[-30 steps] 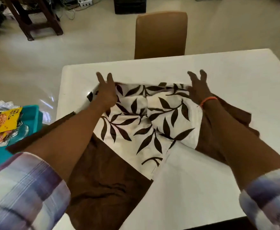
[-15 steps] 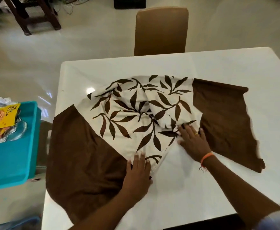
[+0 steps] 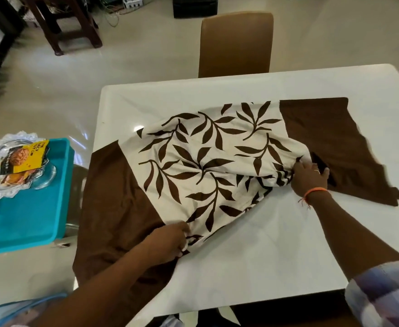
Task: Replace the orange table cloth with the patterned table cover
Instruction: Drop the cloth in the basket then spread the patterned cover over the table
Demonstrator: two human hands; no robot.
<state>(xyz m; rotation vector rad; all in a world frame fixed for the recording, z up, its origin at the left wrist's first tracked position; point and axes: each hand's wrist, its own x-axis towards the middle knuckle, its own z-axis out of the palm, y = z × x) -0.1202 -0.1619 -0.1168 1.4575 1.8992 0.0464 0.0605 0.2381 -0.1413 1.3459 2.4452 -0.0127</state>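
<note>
The patterned table cover [image 3: 208,161], cream with brown leaves and brown end panels, is spread rumpled across the white table [image 3: 264,256]. Its near edge is pinched by the left hand [image 3: 167,239], and a bunched fold at its right side is gripped by the right hand [image 3: 309,178]. A turquoise tray [image 3: 23,223] is seen beside the table.

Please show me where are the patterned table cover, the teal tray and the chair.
patterned table cover [image 3: 208,161]: head view, leaf-print middle.
teal tray [image 3: 26,215]: head view, bare floor.
chair [image 3: 236,43]: head view, backrest.
</note>
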